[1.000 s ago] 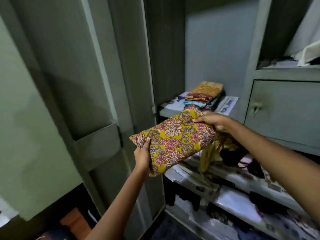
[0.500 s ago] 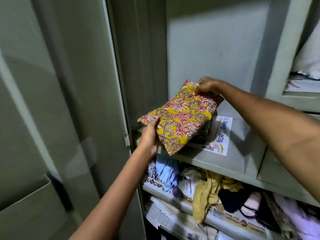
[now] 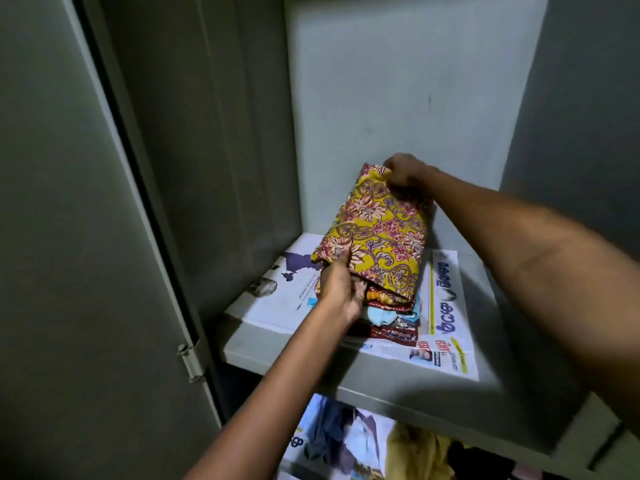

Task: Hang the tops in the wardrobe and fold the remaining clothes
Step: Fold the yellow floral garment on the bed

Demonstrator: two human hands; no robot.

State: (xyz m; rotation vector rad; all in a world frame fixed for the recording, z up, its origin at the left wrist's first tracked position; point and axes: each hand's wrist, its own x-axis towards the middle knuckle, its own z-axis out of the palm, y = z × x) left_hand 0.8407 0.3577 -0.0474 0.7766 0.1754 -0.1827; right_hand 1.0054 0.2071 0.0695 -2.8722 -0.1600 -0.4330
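A folded yellow floral cloth [image 3: 377,237] lies on top of a stack of folded clothes [image 3: 391,318] on a grey wardrobe shelf [image 3: 398,382]. My left hand [image 3: 341,291] grips the cloth's near left corner, thumb on top and fingers tucked beneath. At the far corner, close to the wardrobe's back wall, my right hand [image 3: 405,174] pinches the cloth. The stack below shows red, orange and light blue layers.
Newspaper [image 3: 446,306] lines the shelf under the stack. The open wardrobe door [image 3: 76,271] stands at the left with a hinge [image 3: 190,358]. A lower shelf holds loose clothes [image 3: 374,441], yellow and blue among them. A grey side wall [image 3: 571,116] bounds the compartment on the right.
Both hands have carried the floral cloth up and into the wardrobe, from in front of the shelves onto the stack. The view has moved closer to the shelf.
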